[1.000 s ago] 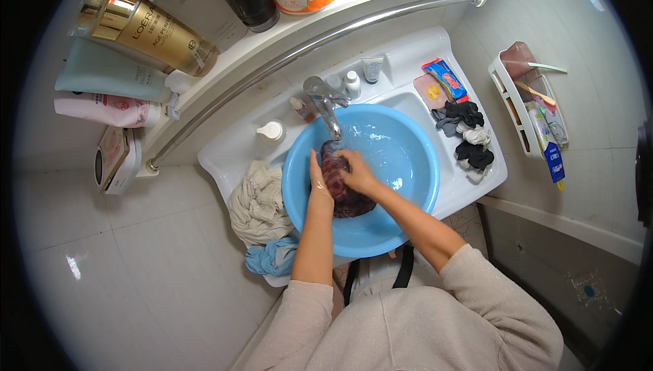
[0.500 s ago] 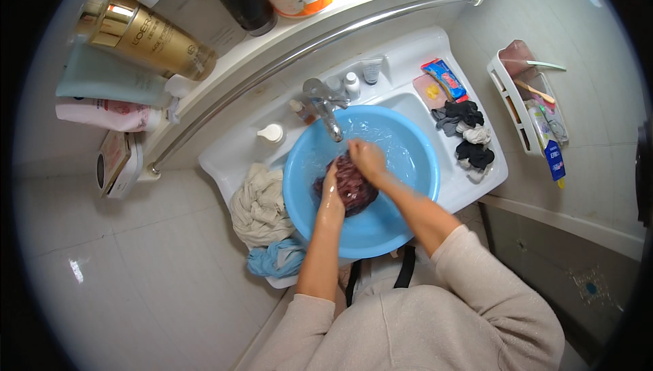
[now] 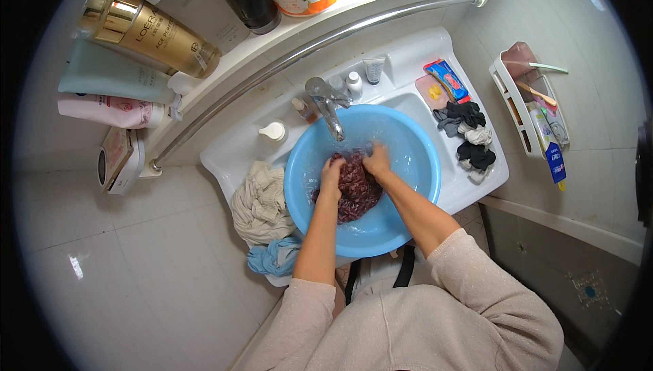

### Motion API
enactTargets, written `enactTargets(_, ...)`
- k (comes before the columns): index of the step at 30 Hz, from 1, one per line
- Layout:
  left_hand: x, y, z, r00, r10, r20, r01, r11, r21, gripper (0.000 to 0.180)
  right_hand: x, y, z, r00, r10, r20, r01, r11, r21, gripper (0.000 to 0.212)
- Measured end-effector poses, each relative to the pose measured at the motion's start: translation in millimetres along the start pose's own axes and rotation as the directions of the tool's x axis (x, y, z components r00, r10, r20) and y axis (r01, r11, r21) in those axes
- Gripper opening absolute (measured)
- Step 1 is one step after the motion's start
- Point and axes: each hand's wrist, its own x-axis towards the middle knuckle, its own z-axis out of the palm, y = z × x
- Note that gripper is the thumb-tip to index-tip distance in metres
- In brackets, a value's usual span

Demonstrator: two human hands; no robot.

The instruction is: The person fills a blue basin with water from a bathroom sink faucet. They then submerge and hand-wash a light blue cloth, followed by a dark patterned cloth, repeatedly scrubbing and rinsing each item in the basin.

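Right fingers (image 3: 379, 152) shifted rightward from the spout (image 3: 336, 129), dark red cloth (image 3: 357, 191) opened out

Half a second ago my right fingers were bunched just below the spout; now they sit farther right, and the dark red cloth spreads wider between them and my left fingers (image 3: 332, 165), which have slid slightly up the frame.

The cloth is near the middle of the frame, down in the blue basin (image 3: 434, 167), soaked and crumpled, with stirred-up water around its upper end. My left fingers curl over its upper left edge and hold it. My right fingers are at its upper right edge, but they are blurred, and I cannot tell whether they are closed on the fabric or loose.

I judge that I am partway through this piece: it is thoroughly wet and being worked, but neither wrung out nor laid aside. Beige cloth (image 3: 258, 201) and light blue cloth (image 3: 272, 257) lie heaped left of the basin, on the white sink (image 3: 435, 41); small black, grey and white cloth bundles (image 3: 474, 135) sit towards the right of the frame, near a blue-and-red packet (image 3: 449, 80). Whether those piles are finished or waiting, I cannot tell.
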Motion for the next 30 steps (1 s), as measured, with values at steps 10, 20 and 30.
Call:
enactTargets(10, -27, 23, -2, 0.860, 0.011, 0.511, 0.341, 0.731, -0.591, 0.040, -98, -117, -15, 0.846, -0.530, 0.061, 0.532, 0.847, -0.017, 0.020)
enactTargets(20, -26, 13, -3, 0.948, -0.086, 0.306, 0.260, 0.763, -0.591, 0.042, -19, -48, -9, 0.987, -0.038, -0.159, 0.060, 0.988, 0.141, 0.022)
enactTargets(30, -69, 60, -67, 0.922, 0.387, 0.014, -0.370, 0.891, -0.264, 0.038, -34, -66, -155, 0.929, -0.358, 0.094, 0.323, 0.908, 0.268, 0.034)
